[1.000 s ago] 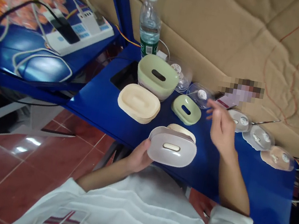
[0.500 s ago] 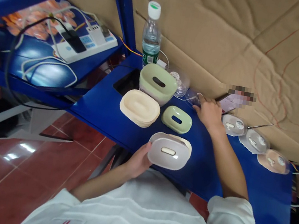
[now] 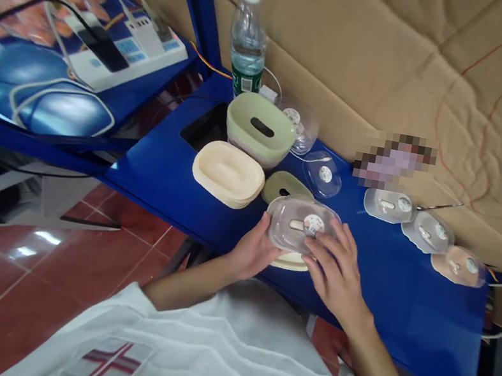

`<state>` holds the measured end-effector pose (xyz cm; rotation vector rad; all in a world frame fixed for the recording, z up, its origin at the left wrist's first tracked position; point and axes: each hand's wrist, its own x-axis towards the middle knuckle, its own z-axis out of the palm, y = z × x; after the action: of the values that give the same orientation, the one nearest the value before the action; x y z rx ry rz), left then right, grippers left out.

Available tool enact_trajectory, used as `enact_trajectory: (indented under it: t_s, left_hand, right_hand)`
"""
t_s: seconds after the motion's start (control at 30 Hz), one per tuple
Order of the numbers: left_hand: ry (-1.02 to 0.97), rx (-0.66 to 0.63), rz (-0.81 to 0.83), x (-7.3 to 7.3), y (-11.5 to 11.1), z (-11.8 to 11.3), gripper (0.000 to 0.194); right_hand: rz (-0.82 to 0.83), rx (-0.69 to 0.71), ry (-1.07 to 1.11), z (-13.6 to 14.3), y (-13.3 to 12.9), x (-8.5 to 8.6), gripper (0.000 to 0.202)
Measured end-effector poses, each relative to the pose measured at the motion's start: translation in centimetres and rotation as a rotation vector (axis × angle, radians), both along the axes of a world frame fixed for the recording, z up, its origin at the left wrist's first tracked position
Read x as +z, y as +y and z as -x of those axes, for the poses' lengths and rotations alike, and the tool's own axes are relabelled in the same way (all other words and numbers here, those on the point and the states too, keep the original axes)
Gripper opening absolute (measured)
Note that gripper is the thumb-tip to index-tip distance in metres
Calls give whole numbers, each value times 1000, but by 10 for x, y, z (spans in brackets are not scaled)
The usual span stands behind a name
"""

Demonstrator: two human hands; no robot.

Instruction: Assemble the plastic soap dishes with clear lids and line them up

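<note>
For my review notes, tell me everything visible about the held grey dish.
The grey dish is a rounded oblong, seemingly plastic, with a pale slot near its middle. A clear cover with a round label lies over it; whether fully seated, I cannot tell. It is held above the blue table; the left hand grips its left side, and the right hand touches the cover's right. A cream dish shows below.

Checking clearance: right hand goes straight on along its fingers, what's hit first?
Likely the clear plastic cover over the grey oval dish; the right hand seems to touch it, though depth is unclear.
</note>
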<state>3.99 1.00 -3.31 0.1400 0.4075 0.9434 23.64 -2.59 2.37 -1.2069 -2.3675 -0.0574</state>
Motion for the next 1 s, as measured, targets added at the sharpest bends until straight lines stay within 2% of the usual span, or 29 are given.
enact_trajectory:
  t_s: [0.17,0.3,0.4,0.6,0.8,0.9,1.0]
  left_hand:
    - [84,4,5,-2,-7,3,66]
    - [109,31,-12,0,-15,4,65]
    - [113,0,-3,1,-19,2,68]
    - [126,-158,-16,1,-19,-2,72]
    - [223,-338,13,-5,-16,-22,67]
    - [317,-421,-115,-6,-23,-28,71]
    - [560,-407,-493,-5,-31,-19,65]
  right_hand:
    - [-1,143,0,-20,2,-19,52]
    - [-23,173,25,-24,0,-37,46]
    - [-41,123,38,-22,-6,-47,46]
    - [-86,-3,45,-27,-31,-60,59]
    - [-25,-176,21,-36,-62,-64,85]
    - [45,-218,50,-58,-79,-64,85]
    - [37,-391,15,-99,-102,-67,76]
